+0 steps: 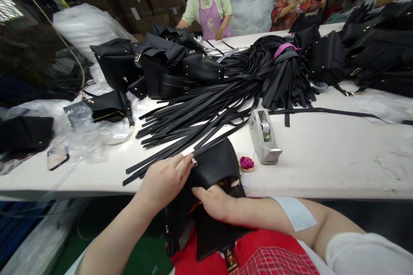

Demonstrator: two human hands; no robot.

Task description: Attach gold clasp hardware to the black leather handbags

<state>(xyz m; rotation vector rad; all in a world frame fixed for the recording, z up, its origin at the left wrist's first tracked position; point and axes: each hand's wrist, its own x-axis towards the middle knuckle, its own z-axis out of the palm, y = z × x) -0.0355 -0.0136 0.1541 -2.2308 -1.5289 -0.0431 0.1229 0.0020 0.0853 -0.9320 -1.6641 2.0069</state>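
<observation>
A black handbag [217,161] rests tilted against the table's front edge and my lap, its flap hanging down over a red apron [274,249]. My left hand [166,180] is closed in a pinch at the bag's upper left side. A small white piece [194,161] shows at those fingertips, beside a tiny gold-coloured fitting. My right hand [216,203] grips the bag at its opening, thumb outside and the other fingers hidden inside. Just right of the bag lie a small dish with a magenta lump [247,163] and a grey tape dispenser [265,137].
Long black straps [200,107] spread across the white table [338,150], with a tied bundle [285,77] behind. Black bags [161,60] are piled left and right. Clear plastic [84,124] and a phone [58,157] lie left. Two people [213,8] stand across the table.
</observation>
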